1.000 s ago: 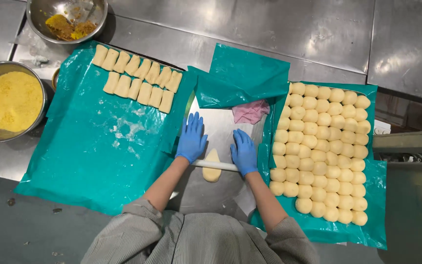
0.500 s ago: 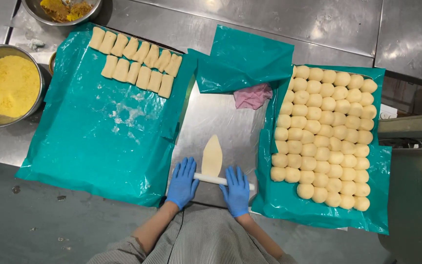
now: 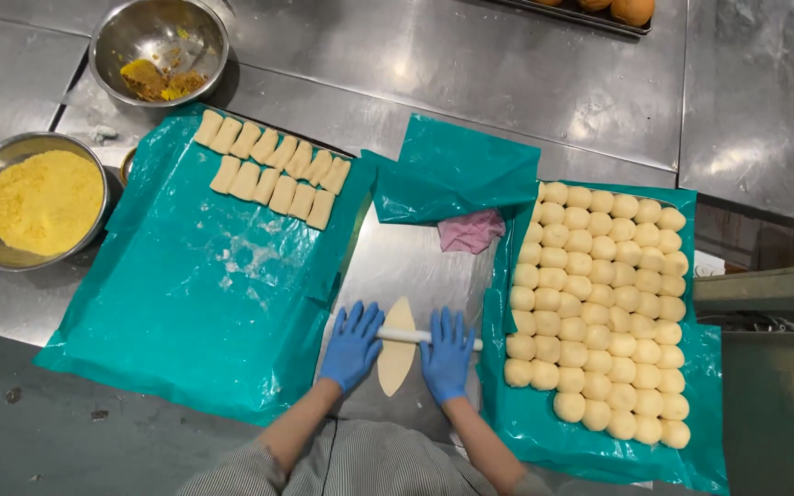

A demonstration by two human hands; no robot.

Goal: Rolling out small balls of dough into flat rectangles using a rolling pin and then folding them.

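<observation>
While both blue-gloved hands, left (image 3: 352, 345) and right (image 3: 447, 353), lie flat, grip spread, on the thin white rolling pin (image 3: 403, 336), uneven pressure could tear the pale oval dough (image 3: 396, 362) beneath them.

A pale, flattened oval of dough (image 3: 396, 358) lies lengthwise on the bare steel bench (image 3: 397, 266), pointed at both ends (near end slightly wider). A thin white rolling pin (image 3: 405, 337) lies crosswise on its upper half, its ends hidden under blue-gloved palms pressed flat.
</observation>
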